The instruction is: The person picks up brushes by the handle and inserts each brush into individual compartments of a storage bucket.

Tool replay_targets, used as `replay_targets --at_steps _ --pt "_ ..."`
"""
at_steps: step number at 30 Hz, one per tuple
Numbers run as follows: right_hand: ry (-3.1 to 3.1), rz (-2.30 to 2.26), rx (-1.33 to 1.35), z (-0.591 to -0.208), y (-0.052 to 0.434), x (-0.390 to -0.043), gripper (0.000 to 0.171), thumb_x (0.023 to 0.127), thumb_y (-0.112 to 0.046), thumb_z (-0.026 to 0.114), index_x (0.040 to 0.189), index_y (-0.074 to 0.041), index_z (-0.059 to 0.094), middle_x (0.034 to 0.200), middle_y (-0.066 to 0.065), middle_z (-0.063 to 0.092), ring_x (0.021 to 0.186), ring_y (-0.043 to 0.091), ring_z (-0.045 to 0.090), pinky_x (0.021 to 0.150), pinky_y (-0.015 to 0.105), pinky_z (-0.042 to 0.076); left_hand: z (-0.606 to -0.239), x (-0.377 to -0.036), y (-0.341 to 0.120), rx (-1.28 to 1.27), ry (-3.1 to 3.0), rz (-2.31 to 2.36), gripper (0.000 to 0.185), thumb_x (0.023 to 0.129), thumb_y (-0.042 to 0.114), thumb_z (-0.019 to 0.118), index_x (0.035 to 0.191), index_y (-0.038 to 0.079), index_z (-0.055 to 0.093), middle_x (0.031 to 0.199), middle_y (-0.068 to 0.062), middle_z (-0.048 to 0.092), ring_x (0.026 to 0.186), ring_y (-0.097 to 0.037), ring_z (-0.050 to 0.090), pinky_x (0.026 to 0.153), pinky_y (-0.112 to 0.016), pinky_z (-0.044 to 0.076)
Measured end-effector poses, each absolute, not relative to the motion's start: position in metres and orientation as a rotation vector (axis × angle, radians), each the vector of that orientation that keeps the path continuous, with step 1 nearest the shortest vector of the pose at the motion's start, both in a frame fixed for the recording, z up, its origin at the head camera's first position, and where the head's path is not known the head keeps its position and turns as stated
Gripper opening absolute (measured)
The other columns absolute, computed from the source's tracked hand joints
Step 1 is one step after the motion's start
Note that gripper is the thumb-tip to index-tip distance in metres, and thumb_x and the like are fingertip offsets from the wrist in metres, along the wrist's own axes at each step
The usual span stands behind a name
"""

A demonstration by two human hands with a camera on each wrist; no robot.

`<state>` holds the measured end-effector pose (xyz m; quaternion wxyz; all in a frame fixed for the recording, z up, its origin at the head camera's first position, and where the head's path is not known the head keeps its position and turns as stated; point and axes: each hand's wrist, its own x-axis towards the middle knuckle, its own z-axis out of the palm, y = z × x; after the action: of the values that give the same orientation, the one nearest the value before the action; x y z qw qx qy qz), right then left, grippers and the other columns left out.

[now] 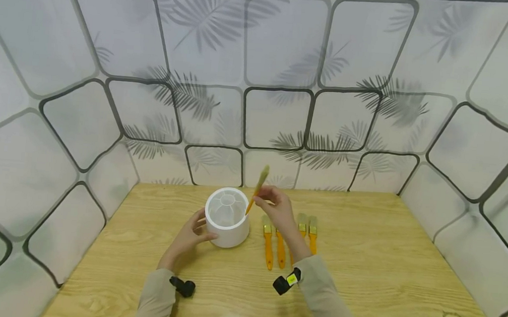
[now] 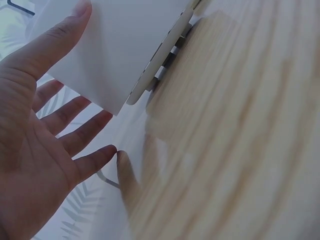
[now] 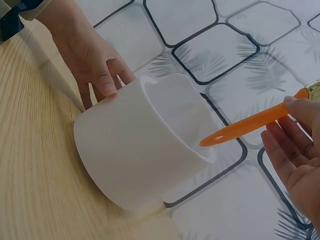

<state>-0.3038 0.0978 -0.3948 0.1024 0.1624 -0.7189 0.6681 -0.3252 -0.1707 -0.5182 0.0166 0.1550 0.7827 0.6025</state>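
My right hand point(image 1: 279, 206) pinches a brush point(image 1: 256, 190) at mid-handle, orange tip poised over the white pot point(image 1: 227, 217); light, stiff, smooth plastic, so I judge a firm pinch near the metal band is best. Left hand point(image 1: 191, 233): fingers point(image 2: 75, 134) relaxed, thumb against the pot's wall on the surface point(image 1: 362, 266); four more brushes point(image 1: 287, 238) lie beside it

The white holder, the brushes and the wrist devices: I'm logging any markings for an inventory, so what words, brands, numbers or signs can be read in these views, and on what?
None can be read.
White holder: plain, no print in any view.
Brushes on the table and the brush in the right hand: no legible marks.
Yellow patch on the right wrist device: too small to read.
Wall: only leaf and tile patterns.
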Motion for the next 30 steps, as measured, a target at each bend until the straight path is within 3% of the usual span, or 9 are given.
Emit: replay_targets --at_steps 5,9,12,20,30 --pt "-2.128 1.974 0.503 -0.396 0.094 -0.304 0.024 0.084 0.003 0.064 0.105 0.011 0.057 0.100 0.027 0.061 0.084 0.007 0.060 0.073 0.019 0.054 -0.505 -0.318 -0.169 0.486 2.418 1.864 0.083 0.076 0.010 0.076 0.144 0.012 0.029 0.142 -0.022 0.035 0.130 -0.045 0.033 0.106 -0.057 0.030" --pt "-2.148 1.965 0.499 -0.396 0.091 -0.303 0.024 0.084 0.002 0.064 0.106 0.011 0.058 0.101 0.027 0.061 0.089 0.018 0.060 0.074 0.019 0.053 -0.489 -0.308 -0.167 0.479 2.412 1.845 0.081 0.077 0.005 0.074 0.144 0.006 0.028 0.142 -0.025 0.034 0.129 -0.047 0.033 0.106 -0.057 0.031" --pt "-2.160 1.954 0.496 -0.398 0.090 -0.303 0.024 0.084 0.001 0.064 0.106 0.009 0.058 0.102 0.026 0.062 0.091 0.021 0.061 0.074 0.018 0.053 -0.488 -0.307 -0.167 0.470 2.407 1.850 0.079 0.078 0.004 0.073 0.143 0.006 0.029 0.142 -0.025 0.034 0.129 -0.047 0.033 0.105 -0.058 0.032" --pt "-2.156 1.923 0.525 -0.400 0.086 -0.303 0.026 0.084 0.001 0.065 0.107 0.010 0.058 0.101 0.026 0.062 0.088 0.015 0.060 0.073 0.017 0.053 -0.489 -0.307 -0.167 0.473 2.408 1.849 0.079 0.078 0.005 0.073 0.143 0.005 0.029 0.142 -0.026 0.034 0.129 -0.047 0.034 0.103 -0.056 0.035" --pt "-2.166 1.884 0.587 -0.399 0.082 -0.301 0.026 0.083 0.000 0.066 0.106 0.008 0.059 0.102 0.024 0.063 0.095 0.030 0.062 0.077 0.026 0.056 -0.514 -0.322 -0.172 0.489 2.436 1.886 0.078 0.076 0.009 0.075 0.142 0.012 0.034 0.141 -0.022 0.038 0.128 -0.045 0.037 0.104 -0.054 0.036"
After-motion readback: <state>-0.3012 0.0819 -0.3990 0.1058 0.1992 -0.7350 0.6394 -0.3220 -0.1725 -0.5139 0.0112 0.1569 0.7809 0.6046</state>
